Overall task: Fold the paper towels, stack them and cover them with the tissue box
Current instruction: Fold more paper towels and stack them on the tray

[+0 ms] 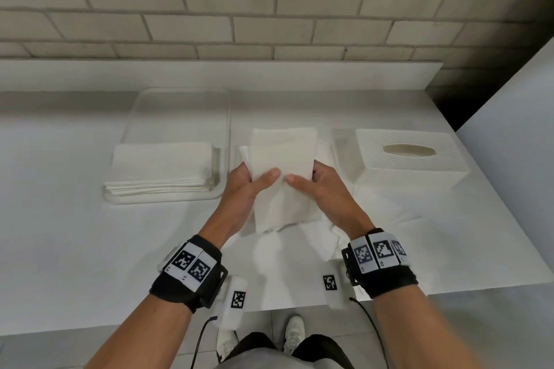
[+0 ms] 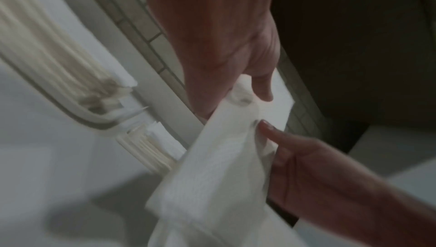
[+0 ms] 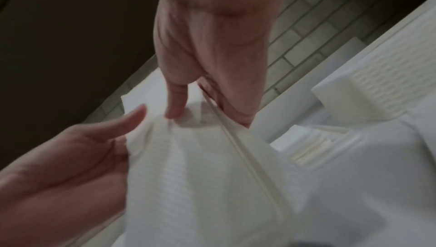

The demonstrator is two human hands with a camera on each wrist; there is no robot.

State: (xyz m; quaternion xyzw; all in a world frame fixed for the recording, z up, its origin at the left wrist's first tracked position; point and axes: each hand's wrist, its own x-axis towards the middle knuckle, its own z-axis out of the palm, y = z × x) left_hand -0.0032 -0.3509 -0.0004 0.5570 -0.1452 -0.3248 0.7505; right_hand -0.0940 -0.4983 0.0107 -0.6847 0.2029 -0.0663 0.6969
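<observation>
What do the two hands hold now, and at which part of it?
Both hold one paper towel, lifted above the counter. The left hand pinches its left edge and the right hand its right edge, thumbs on the front near mid-height.

Looks like a washroom or kitchen-type counter, set up for recording

And here we are at a long white countertop (image 1: 75, 249) with a low raised ledge (image 1: 209, 73) along its back, running against a wall of pale grey-beige brick-pattern tiles (image 1: 269, 0) with dark grout. On the counter sit a clear tray (image 1: 180, 105) holding a stack of folded paper towels (image 1: 162, 165) and a white textured tissue box (image 1: 410, 156) — washroom or pantry supplies. Down below, light floor tiles (image 1: 263, 320) and white shoes (image 1: 295, 332) of a standing person. Black wristbands with printed square markers (image 1: 192, 263) point to a staged data-capture session.
</observation>
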